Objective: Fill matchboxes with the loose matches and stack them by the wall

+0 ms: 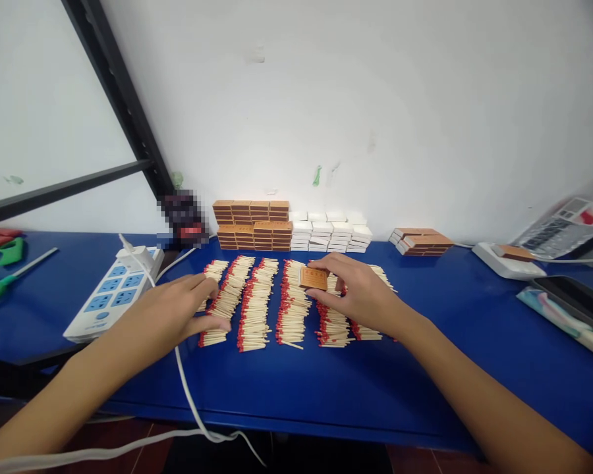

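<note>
Several rows of red-tipped matches [255, 303] lie side by side on the blue table [326, 388]. My left hand [178, 313] rests flat at the left end of the rows, its fingers stretched out and touching the leftmost row. My right hand [358, 293] hovers over the right rows and pinches a small orange matchbox [313, 278] between thumb and fingers. The matches under my right hand are partly hidden.
Stacks of orange matchboxes [253, 225] and white inner trays [331, 232] line the wall, with a smaller pile [421, 241] to the right. A white power strip [113, 289] and its cable lie at left, green scissors [0, 284] further left, a phone [570, 303] at right.
</note>
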`<move>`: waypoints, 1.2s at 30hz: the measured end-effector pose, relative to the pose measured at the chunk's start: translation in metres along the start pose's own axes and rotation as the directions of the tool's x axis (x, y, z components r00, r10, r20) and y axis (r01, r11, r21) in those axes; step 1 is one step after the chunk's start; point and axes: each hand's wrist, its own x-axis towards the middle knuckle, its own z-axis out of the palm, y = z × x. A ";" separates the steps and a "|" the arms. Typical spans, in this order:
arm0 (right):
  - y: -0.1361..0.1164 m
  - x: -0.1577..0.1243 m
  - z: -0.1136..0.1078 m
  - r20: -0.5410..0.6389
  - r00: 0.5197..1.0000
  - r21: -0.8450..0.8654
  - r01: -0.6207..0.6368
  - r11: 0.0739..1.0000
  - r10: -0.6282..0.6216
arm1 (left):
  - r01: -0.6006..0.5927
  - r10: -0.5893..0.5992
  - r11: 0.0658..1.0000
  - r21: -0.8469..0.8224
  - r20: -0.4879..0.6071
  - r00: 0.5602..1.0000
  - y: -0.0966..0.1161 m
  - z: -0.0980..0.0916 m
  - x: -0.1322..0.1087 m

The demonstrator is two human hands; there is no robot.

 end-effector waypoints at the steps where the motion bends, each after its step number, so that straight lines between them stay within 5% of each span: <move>1: 0.000 0.000 0.001 0.000 1.000 0.010 -0.002 1.000 0.002 | -0.046 0.046 0.999 0.018 -0.012 0.999 0.006 -0.001 0.010; 7: -0.001 0.001 0.002 -0.031 1.000 0.078 0.000 0.997 0.003 | -0.262 0.256 0.964 -0.039 -0.115 0.960 0.046 0.012 0.078; 11: -0.001 0.001 0.001 -0.051 0.999 0.096 0.020 0.995 -0.015 | -0.347 0.329 0.930 -0.121 -0.148 0.933 0.058 0.024 0.098; 16: -0.007 0.003 0.001 -0.108 0.994 0.206 0.032 0.978 -0.010 | -0.364 0.314 0.903 -0.226 -0.227 0.922 0.060 0.029 0.099; 20: -0.014 0.004 0.002 -0.176 0.957 0.396 -0.146 0.906 0.231 | -0.350 0.245 0.896 -0.274 -0.352 0.903 0.054 0.029 0.098; 26: -0.021 0.006 0.007 -0.007 0.937 0.635 -0.267 0.725 0.351 | -0.363 0.203 0.891 -0.273 -0.475 0.856 0.052 0.037 0.094; 36: -0.023 0.005 0.012 0.110 0.914 0.691 -0.353 0.631 0.390 | -0.444 0.322 0.872 -0.204 -0.444 0.836 0.049 0.043 0.092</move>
